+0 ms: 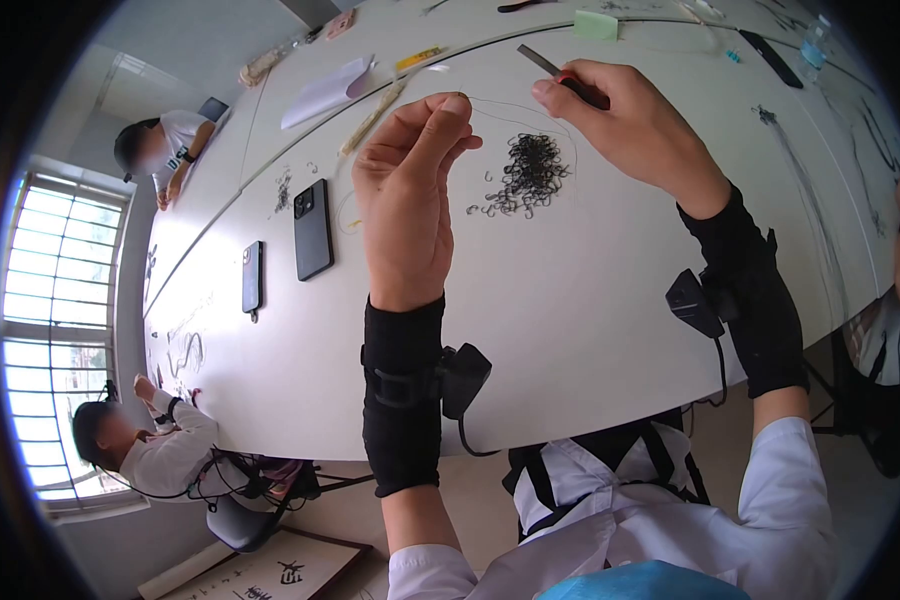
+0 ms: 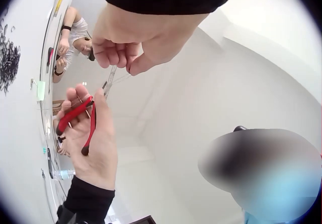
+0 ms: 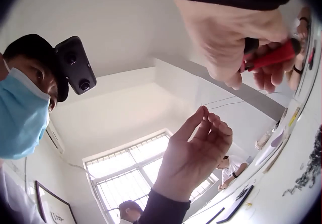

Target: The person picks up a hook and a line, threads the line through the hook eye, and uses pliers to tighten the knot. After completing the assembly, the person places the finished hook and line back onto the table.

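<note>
My left hand [image 1: 410, 180] is raised over the table, thumb and forefinger pinching a thin line [image 1: 518, 102]. The line loops in the air towards my right hand [image 1: 638, 128]. That hand holds red-handled snips [image 1: 582, 88] with dark handle ends, their metal tip towards the far left. In the left wrist view the two handles of the snips [image 2: 75, 117] lie spread across the palm and fingers. Whether a small hook is pinched with the line, I cannot tell. Beyond and between the hands lies a pile of small black hooks [image 1: 532, 175].
Two dark phones [image 1: 313, 230] [image 1: 253, 277] lie left of my left hand. Farther back are white paper [image 1: 332, 92], a yellow object [image 1: 418, 58], a green note [image 1: 595, 25] and a water bottle [image 1: 815, 45]. Other people sit around the table's edges.
</note>
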